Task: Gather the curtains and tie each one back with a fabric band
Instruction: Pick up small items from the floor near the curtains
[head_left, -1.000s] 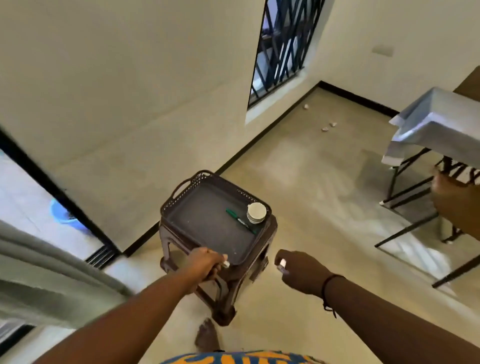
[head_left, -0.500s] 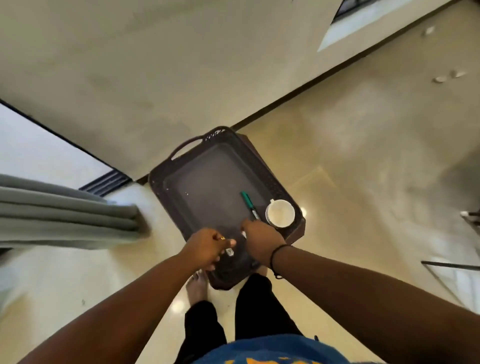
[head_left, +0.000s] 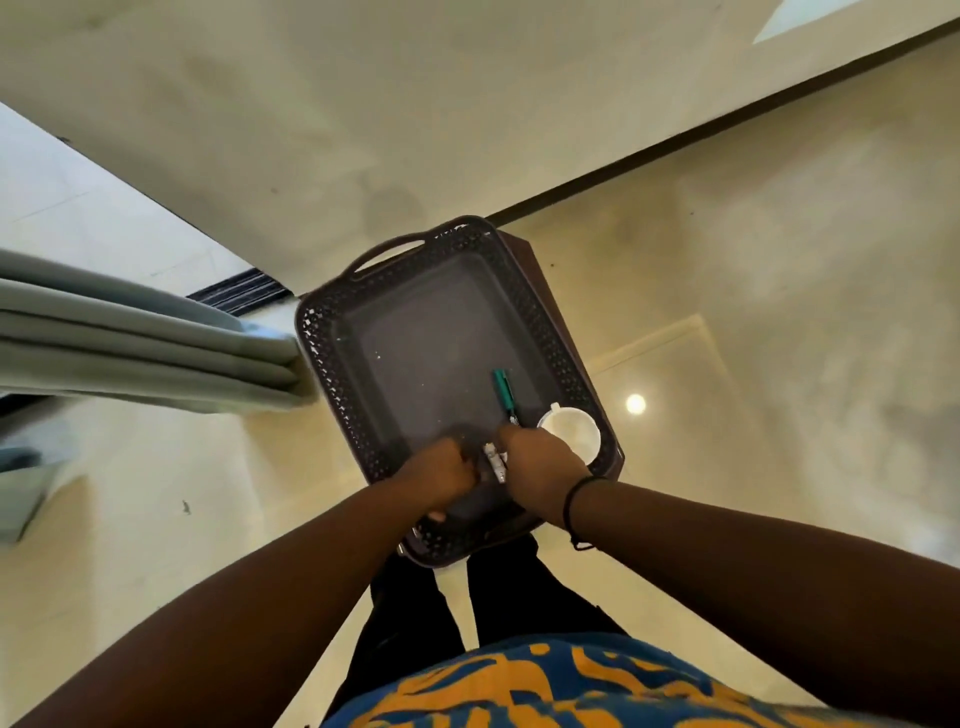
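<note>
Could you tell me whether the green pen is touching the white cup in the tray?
Apart. The head view shows dark tray floor between the green pen and the white cup.

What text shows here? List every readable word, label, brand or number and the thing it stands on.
No readable text anywhere.
Green pen in the tray: any print is too small to read.
White cup: no marking shows.
Small white item between the hands: too blurred to tell.
Patterned shirt: shapes only, no letters.
</note>
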